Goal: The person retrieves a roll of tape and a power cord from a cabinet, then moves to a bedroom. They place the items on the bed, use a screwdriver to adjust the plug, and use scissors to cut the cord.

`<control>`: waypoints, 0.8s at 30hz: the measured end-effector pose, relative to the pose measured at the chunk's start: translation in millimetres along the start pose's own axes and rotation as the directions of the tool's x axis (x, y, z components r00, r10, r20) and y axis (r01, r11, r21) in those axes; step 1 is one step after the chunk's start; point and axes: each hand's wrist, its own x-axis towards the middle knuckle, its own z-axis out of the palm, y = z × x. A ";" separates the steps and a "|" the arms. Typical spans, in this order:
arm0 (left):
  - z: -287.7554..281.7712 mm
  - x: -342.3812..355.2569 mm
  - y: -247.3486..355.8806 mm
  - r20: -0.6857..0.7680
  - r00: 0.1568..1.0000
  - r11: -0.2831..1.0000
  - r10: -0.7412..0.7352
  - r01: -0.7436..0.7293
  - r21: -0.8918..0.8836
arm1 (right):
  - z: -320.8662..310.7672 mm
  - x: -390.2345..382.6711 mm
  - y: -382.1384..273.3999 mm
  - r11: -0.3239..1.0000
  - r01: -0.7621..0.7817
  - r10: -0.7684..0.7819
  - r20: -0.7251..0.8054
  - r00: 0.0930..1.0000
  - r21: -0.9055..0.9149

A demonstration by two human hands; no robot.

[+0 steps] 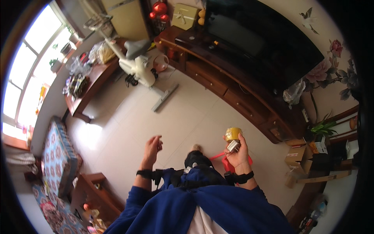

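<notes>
Head view, looking down over a blue sleeved top [218,202] at 6 o'clock. Both forearms rise from the lower edge, each with a black wrist strap.

Right hand [237,152], at roughly 4 o'clock from centre: fingers closed around a small silver rectangular object [233,146]. A yellow roll-like item [233,133] sits at the fingertips directly above the silver object, touching it; whether the two are joined cannot be told. Both are held in the air, clear of the floor. A red object [228,163] lies on the floor just behind this hand, partly hidden by it.

Left hand [152,149], at roughly 7 o'clock from centre: fingers curled loosely inward with the tips drawn together. Whether they pinch anything cannot be told; any content is too small to make out. The two hands are well apart.

Between the hands, a dark trouser knee [196,159] with a bare foot [195,148] just beyond it.

Pale tiled floor [187,113] spans the middle of the room. A patterned bench cushion [58,156] runs along 9 o'clock. Cardboard boxes [298,156] stand at 3 o'clock.

Farther out, a white exercise bike [138,66] stands at 11 o'clock, beside a dark wooden surface [91,84] loaded with assorted items under the window [27,74]. A long wooden media cabinet [230,93] runs from 12 to 3 o'clock, carrying a large black television [261,39].
</notes>
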 end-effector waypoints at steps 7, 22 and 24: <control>13.0 122.7 78.9 -0.107 0.994 0.987 -0.020 0.037 0.157 | 85.7 132.2 -70.6 0.999 0.037 -0.036 -0.032 0.999 0.005; 124.5 499.3 131.9 0.293 0.924 0.817 -0.245 0.034 0.575 | 120.6 296.1 -91.1 0.854 0.439 -0.328 -0.365 0.871 0.279; 143.8 585.4 112.1 0.377 0.859 0.666 -0.347 -0.057 0.743 | 123.3 315.5 -75.2 0.836 0.439 -0.283 -0.427 0.859 0.330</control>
